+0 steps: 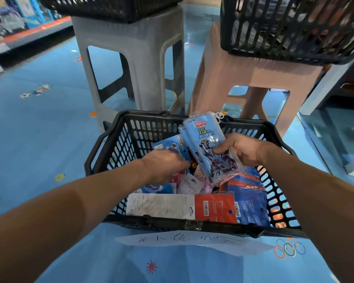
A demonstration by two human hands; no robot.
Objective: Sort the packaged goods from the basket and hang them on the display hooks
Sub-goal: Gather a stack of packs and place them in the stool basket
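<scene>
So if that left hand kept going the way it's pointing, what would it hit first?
Likely the fan of light-blue ruler-set packs that the right hand grips: the left hand points its fingers across the black plastic basket toward their lower edge. Depth is unclear, so it might pass beneath them.

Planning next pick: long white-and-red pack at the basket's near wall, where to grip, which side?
Grip the white half of the white-and-red pack, pinching its far edge from above. It lies lengthwise against the basket's near wall, which blocks the near edge; blue packs crowd its red end. The right hand holds the ruler sets, so probably use the left hand.
</scene>
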